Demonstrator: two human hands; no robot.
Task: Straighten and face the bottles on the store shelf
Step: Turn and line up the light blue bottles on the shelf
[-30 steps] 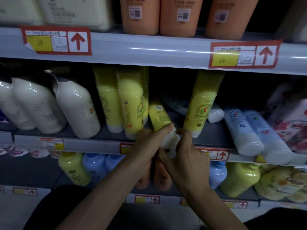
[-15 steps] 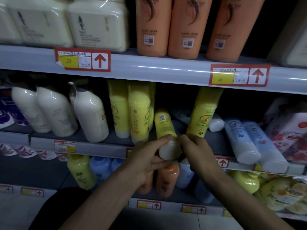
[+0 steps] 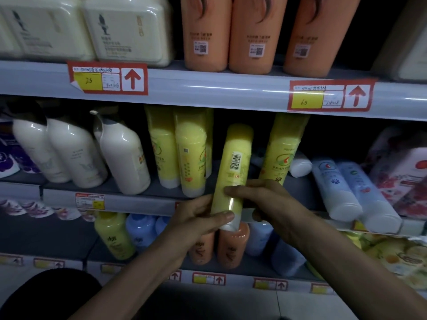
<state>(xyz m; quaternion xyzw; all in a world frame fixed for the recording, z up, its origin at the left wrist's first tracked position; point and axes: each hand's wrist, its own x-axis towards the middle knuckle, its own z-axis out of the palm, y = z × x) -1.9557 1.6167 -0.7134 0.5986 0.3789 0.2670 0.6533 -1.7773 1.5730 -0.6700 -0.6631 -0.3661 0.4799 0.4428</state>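
Observation:
A yellow tube bottle (image 3: 235, 162) with a white cap at its lower end stands nearly upright in front of the middle shelf (image 3: 129, 200), its barcode side facing me. My left hand (image 3: 198, 218) grips its lower part from the left, thumb across the cap end. My right hand (image 3: 265, 204) holds it from the right, fingers curled over the front. Other yellow tubes stand to its left (image 3: 191, 153) and one leans to its right (image 3: 284, 148).
White pump bottles (image 3: 124, 155) stand at the left of the middle shelf. Pale blue-white tubes (image 3: 335, 188) lie on their sides at the right, caps outward. Orange bottles (image 3: 254, 35) and cream tubs line the top shelf. Orange, blue and yellow bottles fill the lower shelf.
The yellow tube lay flat on the shelf with its cap toward me; both hands have lifted and tipped it nearly upright. The camera has moved closer and tilted upward.

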